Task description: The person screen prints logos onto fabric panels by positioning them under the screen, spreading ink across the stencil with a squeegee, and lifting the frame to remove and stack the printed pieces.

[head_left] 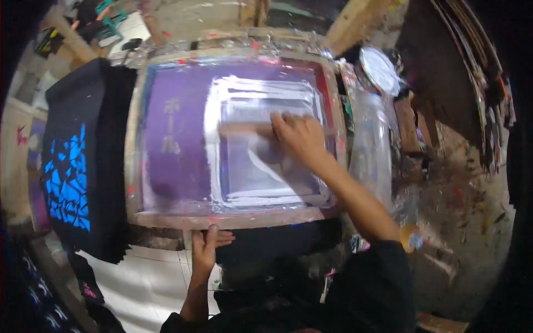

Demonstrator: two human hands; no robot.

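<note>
A wooden-framed printing screen (133,166) with purple mesh (177,91) lies in front of me. White ink (214,111) forms a thick rectangular border on its right half, around a paler area. My right hand (300,139) is closed on the wooden squeegee (244,130), which lies crosswise over that area; hand and squeegee are somewhat blurred. At the near edge of the frame is my left hand (206,247), its thumb up against the wood and its fingers stretched to the right. Black cloth (277,241) shows below the frame beside those fingers.
On the left hangs black fabric (108,166) with a blue shattered-looking print (69,188). To the right of the screen stand a clear plastic container (369,139) and a round lid-like piece smeared white (380,71). Stacked boards (472,72) lean at the far right.
</note>
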